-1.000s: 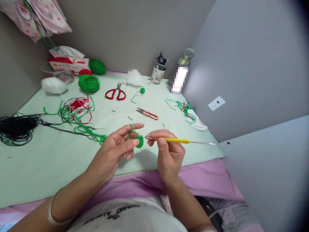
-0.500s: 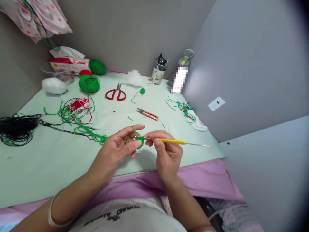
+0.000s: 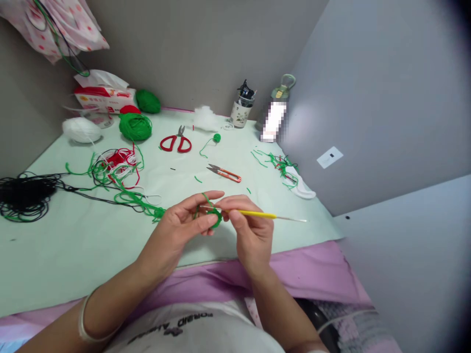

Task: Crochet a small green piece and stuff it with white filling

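Lengthwise, the yellow-handled crochet hook [image 3: 257,214] runs nearly level from side to side, one thin metal end pointing left across the small green crochet piece [image 3: 218,220], the other pointing right and sloping slightly toward the person. The right hand [image 3: 253,234] pinches its smooth grip between thumb and fingers. The left hand [image 3: 176,228] pinches the rounded, looped-textured piece under its thumb, index finger stretched out, a green strand [image 3: 206,198] rising to it. Both hands are above the near part of the pale green worktop [image 3: 110,255]. Beyond them lie slim metal-and-orange snips [image 3: 225,173], red-looped scissors [image 3: 176,142], a fluffy white tuft [image 3: 206,119] and a tiny green ball [image 3: 217,138].
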A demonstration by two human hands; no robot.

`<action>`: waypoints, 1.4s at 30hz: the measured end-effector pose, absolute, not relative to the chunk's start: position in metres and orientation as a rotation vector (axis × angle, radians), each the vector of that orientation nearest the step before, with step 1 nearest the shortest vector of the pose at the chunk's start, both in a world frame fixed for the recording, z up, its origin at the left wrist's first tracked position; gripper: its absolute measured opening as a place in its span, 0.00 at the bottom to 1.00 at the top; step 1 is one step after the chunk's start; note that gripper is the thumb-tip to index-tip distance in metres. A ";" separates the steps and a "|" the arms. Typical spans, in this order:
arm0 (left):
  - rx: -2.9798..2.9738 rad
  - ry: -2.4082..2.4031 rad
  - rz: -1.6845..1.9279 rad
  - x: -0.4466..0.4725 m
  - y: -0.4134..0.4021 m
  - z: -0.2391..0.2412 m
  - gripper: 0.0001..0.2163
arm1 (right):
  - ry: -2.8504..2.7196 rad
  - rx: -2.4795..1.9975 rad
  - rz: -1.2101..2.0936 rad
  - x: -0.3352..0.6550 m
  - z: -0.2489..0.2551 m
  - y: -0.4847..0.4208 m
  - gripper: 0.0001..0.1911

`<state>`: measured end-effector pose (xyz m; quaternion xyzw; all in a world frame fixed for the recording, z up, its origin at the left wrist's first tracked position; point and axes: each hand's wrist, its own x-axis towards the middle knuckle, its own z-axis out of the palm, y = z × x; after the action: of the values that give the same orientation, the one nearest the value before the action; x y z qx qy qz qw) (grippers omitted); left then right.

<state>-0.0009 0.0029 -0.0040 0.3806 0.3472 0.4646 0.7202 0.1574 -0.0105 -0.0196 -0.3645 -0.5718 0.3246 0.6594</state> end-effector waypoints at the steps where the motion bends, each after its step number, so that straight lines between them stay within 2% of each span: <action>1: 0.896 0.777 1.019 -0.001 0.002 -0.005 0.14 | -1.297 -0.829 0.742 0.157 -0.020 -0.010 0.08; 9: 0.982 0.809 0.995 -0.008 0.003 -0.007 0.14 | -1.130 -0.816 0.959 0.165 -0.024 -0.005 0.12; 13: 1.026 0.842 0.992 -0.010 0.003 -0.005 0.13 | -1.201 -0.795 0.935 0.167 -0.020 -0.009 0.11; 18: 1.215 1.022 1.078 -0.007 -0.001 0.000 0.14 | -1.558 -0.873 0.473 0.165 -0.018 -0.020 0.11; 22: 1.148 1.035 1.140 0.001 -0.004 0.000 0.19 | -1.808 -0.885 -0.049 0.162 -0.027 -0.023 0.17; 24: 0.986 0.925 1.086 0.003 -0.003 -0.002 0.22 | -1.844 -0.919 -0.164 0.161 -0.031 -0.023 0.20; 26: 0.797 0.794 0.979 0.001 0.000 -0.004 0.21 | -1.813 -0.911 -0.107 0.161 -0.031 -0.022 0.19; 29: 0.628 0.697 0.890 -0.003 0.006 -0.004 0.18 | -1.570 -0.873 0.208 0.162 -0.027 -0.021 0.14; 34: 0.706 0.707 0.931 -0.004 0.007 0.001 0.17 | -1.291 -0.787 0.645 0.161 -0.021 -0.014 0.10; 39: 0.912 0.793 1.025 0.001 0.002 -0.004 0.18 | -1.405 -0.874 0.589 0.159 -0.025 -0.012 0.10; 42: 0.896 0.825 1.065 0.003 0.001 -0.006 0.20 | -1.586 -0.879 0.308 0.158 -0.030 -0.015 0.14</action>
<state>0.0029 0.0012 -0.0058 0.4007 0.3689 0.4763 0.6903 0.1584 -0.0146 -0.0301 -0.3801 -0.6857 0.1334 0.6063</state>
